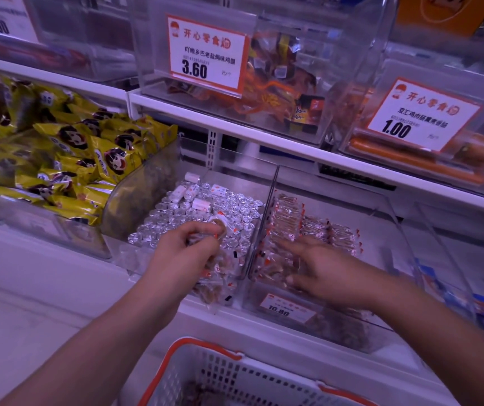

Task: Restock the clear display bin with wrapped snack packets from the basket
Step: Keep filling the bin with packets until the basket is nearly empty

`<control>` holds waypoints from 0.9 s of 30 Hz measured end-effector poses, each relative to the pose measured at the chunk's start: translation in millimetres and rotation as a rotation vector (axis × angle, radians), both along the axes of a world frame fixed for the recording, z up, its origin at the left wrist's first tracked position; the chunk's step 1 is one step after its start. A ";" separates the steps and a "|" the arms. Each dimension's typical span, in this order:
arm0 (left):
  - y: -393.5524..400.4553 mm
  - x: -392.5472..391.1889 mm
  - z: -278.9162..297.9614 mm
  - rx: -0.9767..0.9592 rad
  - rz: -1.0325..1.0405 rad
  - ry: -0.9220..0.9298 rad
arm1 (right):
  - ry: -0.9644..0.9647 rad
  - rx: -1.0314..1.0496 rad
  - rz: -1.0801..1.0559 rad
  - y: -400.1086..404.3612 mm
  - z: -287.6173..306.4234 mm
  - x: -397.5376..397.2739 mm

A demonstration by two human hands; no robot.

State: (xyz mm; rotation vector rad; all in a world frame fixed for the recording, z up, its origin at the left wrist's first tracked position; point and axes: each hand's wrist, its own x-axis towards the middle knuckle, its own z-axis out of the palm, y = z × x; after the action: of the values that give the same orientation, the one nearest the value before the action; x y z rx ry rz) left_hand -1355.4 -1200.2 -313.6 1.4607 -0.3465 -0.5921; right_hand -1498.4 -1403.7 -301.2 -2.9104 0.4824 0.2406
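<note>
Clear bin holds rows of packets; our R hand lies flat on them, fingers straight, gripping nothing; L hand grips a bunch over the foil bin; basket sits below. We shd feed them in w/ L, R keeping rows tidy.
</note>
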 end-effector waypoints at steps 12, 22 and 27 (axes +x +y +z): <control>-1.0 -2.1 0.7 0.005 -0.001 -0.002 | -0.278 0.170 -0.108 2.7 -17.0 6.1; -1.4 -1.5 1.5 -0.014 0.008 0.007 | -0.299 0.498 -0.283 3.1 -19.6 -6.5; -0.5 -2.6 2.8 -0.024 0.018 0.024 | -0.352 0.720 -0.499 -0.9 -23.4 -11.6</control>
State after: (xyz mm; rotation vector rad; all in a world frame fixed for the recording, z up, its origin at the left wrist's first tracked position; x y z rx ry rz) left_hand -1358.0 -1200.7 -310.8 1.4315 -0.3204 -0.5889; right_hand -1510.0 -1404.6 -324.6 -2.0005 0.8250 -0.1452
